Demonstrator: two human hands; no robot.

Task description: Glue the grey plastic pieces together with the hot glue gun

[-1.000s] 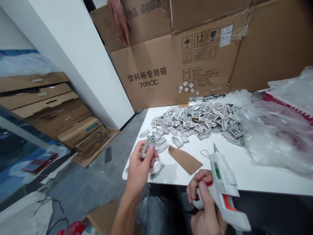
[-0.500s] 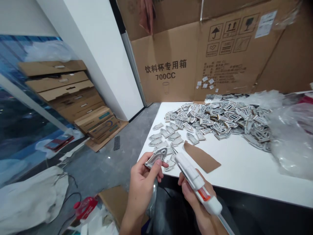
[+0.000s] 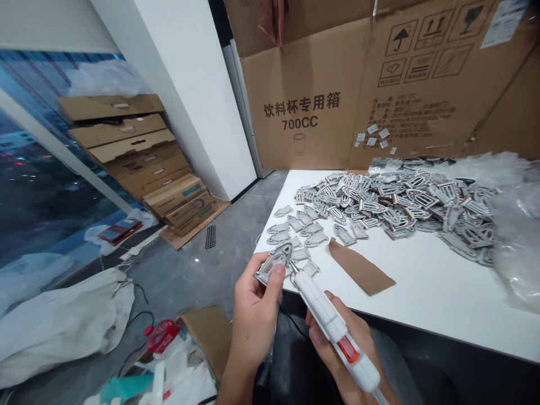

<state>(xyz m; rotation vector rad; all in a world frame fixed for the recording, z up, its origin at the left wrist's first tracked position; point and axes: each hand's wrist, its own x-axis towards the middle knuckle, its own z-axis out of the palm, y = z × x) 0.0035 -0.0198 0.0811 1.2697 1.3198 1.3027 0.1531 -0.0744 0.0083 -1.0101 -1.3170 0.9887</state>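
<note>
Between the thumb and fingers of my left hand (image 3: 258, 298) is a small grey arch-shaped piece (image 3: 275, 264), its pointed end facing away from me. My right hand (image 3: 343, 332) is wrapped round a white glue gun (image 3: 323, 306) with an orange-red part in its body. The metal nozzle is at the right side of the held piece; whether it touches cannot be made out. Just beyond my hands, several similar grey pieces (image 3: 312, 230) lie spread on the white table (image 3: 426, 281). A large heap of such pieces (image 3: 405, 199) covers the table's back.
A brown cardboard strip (image 3: 363, 270) lies on the table. Clear plastic bags (image 3: 521, 242) sit at the right, and a big cardboard box (image 3: 312, 67) stands behind. Lower left, an open carton (image 3: 208, 337) holds a red bottle (image 3: 162, 336) and scraps. Flattened boxes (image 3: 139, 152) lean by the window.
The glue gun's nozzle has come up to the piece in my left hand, which was apart from it before. The view has shifted slightly to the left.
</note>
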